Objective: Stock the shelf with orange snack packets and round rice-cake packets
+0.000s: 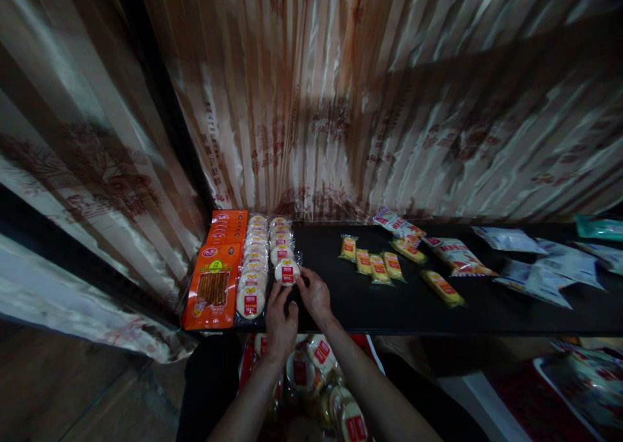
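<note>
A round white rice cracker packet [287,272] with a red label lies at the near end of the second row on the black shelf [326,241]. My left hand [281,322] touches its lower edge with the fingertips, thumb apart. At its right edge my right hand [314,293] pinches the wrapper between thumb and fingers. Just left runs a full row of overlapping rice cracker packets [251,302]. Beyond that row lie orange snack bags [214,286], overlapped toward the back.
Small yellow snack packets [379,268] lie loose to the right, with a white and red snack bag [457,256] and several silvery bags [559,267] farther along. Below the shelf's front edge, a box holds more rice cracker packets [300,370]. Printed plastic sheeting [316,104] hangs behind.
</note>
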Tool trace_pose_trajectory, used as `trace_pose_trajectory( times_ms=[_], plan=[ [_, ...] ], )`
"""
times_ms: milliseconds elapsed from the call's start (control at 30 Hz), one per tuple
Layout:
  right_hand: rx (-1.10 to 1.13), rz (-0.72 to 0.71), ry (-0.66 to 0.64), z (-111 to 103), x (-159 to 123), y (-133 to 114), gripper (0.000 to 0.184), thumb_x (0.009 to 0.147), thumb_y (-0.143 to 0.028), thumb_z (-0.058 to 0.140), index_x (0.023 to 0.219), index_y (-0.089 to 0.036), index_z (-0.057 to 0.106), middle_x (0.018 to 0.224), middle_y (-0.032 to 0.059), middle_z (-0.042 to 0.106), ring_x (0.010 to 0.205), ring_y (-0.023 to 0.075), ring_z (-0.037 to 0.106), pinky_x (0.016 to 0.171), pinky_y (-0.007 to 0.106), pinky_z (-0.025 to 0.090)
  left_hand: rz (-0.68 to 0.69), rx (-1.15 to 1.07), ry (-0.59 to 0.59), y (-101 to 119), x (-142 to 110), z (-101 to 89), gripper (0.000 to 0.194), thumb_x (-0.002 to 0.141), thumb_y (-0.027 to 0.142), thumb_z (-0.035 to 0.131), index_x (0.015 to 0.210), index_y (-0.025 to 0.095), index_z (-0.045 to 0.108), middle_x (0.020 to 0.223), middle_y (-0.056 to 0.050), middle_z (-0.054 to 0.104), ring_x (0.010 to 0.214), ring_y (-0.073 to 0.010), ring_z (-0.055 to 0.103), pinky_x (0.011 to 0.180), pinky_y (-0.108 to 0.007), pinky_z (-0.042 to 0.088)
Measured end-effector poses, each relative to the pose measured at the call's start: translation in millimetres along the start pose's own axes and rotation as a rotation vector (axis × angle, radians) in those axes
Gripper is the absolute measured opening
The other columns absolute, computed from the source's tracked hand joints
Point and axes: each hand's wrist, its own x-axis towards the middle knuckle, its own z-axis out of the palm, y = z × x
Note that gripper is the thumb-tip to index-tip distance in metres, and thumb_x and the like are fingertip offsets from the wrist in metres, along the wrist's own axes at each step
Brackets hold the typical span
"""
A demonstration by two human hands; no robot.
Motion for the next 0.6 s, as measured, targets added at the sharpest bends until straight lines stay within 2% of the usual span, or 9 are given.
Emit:
trace_pose_trajectory(
  times_ms=[267,600],
  plan=[
    [-0.033,-0.004,-0.005,9,9,0,0.030,0.087,-0.033,0.046,0.105,-0.017,0.064,0.096,0.0073,0.068,0.088,0.0187,0.063,0.080,0.028,0.048,0.001,0.064,-0.016,1,13,2.1,0.045,0.078,0.016,0.043,0.120,0.012,0.058,0.141,-0.011,0.043,0.133,-0.0214,0.035,0.112,-0.037,0.026],
    [-0.077,0.008,-0.013,10,18,-7,0.029,0.087,-0.031,0.045,0.108,-0.019,0.063,0.096,0.0057,0.065,0.086,0.0169,0.062,0.077,0.026,0.047,-0.012,0.079,0.017,1,21,5.1,0.044,0.075,0.014,0.044,0.116,0.015,0.061,0.140,-0.007,0.045,0.131,-0.0210,0.038,0.112,-0.036,0.028]
  ],
)
